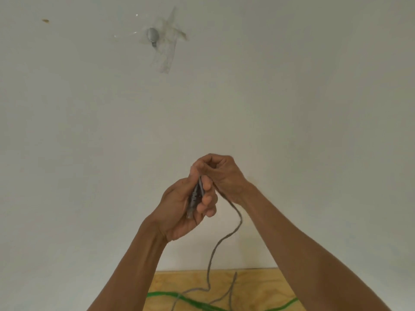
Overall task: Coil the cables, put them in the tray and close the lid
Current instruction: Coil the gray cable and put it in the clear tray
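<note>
Both hands are raised in front of a white wall. My left hand (184, 205) is closed around a small bundle of grey cable loops and a connector. Just above it, my right hand (221, 173) pinches the same grey cable (226, 236). From there the cable hangs down in a loose curve onto the wooden table (258, 286), where its tail lies in bends. A green cable (190, 299) lies across the table below my arms. No tray or lid is in view.
The white wall fills most of the view. A grey metal fitting (152, 35) is stuck to it under strips of clear tape at the upper middle. Only a narrow strip of the table shows at the bottom.
</note>
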The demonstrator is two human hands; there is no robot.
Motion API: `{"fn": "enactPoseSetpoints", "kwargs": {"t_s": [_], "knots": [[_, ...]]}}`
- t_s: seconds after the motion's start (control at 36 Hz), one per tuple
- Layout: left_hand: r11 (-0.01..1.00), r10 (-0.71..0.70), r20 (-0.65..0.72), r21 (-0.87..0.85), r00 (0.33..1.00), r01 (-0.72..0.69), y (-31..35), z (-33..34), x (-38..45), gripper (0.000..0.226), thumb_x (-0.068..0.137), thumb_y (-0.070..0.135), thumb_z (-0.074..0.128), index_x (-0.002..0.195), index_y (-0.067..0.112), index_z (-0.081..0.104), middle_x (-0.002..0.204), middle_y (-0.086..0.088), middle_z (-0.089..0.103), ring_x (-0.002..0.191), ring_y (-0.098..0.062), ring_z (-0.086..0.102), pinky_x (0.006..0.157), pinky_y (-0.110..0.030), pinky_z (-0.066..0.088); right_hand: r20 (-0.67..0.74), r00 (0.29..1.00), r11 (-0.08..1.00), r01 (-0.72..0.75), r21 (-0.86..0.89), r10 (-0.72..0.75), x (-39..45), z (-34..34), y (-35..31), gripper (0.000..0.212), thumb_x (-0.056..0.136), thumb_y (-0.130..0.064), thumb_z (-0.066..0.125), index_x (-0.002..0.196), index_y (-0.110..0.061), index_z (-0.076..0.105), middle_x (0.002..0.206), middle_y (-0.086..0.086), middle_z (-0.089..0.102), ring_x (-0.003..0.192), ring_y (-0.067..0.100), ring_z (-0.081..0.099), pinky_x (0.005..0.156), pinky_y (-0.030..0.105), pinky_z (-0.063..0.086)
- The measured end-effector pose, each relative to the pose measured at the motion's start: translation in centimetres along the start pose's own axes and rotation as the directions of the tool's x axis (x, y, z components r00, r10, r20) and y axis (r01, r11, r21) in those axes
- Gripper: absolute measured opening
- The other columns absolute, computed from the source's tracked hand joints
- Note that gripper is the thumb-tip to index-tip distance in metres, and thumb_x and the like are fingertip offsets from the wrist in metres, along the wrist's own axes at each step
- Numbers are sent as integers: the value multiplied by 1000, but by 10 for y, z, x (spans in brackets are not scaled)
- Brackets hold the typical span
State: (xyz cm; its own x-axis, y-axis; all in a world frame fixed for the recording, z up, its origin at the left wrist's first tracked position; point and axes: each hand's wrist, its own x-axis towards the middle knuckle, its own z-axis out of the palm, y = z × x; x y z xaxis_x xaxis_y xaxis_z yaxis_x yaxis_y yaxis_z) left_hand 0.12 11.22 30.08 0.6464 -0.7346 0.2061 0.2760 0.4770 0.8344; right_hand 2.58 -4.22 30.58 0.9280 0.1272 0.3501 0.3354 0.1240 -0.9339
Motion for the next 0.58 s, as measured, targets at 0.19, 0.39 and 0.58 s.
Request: {"fn": "enactPoseSetpoints", "kwargs": {"t_s": [0.19,0.39,0.58], "knots": [[988,115,-54,113,992,-109,12,-12,12,23,102,22,44,99,9,62,84,-10,66,74,-23,66,62,-34,55,-5,981,944,-190,-270,195,-29,16,23,43,97,1,42,60,-16,56,46,-7,50,42,9,44,45,27,40],[908,224,-174,396,959,-140,25,-37,19,30,101,17,41,113,-2,60,98,-16,73,98,-32,71,90,-34,56,79,988,811,-65,-581,136,-47,10,19,24,97,-32,61,95,-11,74,56,4,58,52,11,52,58,26,46],[676,169,-184,736,968,22,18,-39,14,36,107,18,37,105,-8,61,88,-3,72,83,-13,70,78,-22,53,206,979,627,159,-762,1,-43,0,-16,13,90,-24,68,80,-18,73,59,3,64,48,15,51,53,27,45]]}}
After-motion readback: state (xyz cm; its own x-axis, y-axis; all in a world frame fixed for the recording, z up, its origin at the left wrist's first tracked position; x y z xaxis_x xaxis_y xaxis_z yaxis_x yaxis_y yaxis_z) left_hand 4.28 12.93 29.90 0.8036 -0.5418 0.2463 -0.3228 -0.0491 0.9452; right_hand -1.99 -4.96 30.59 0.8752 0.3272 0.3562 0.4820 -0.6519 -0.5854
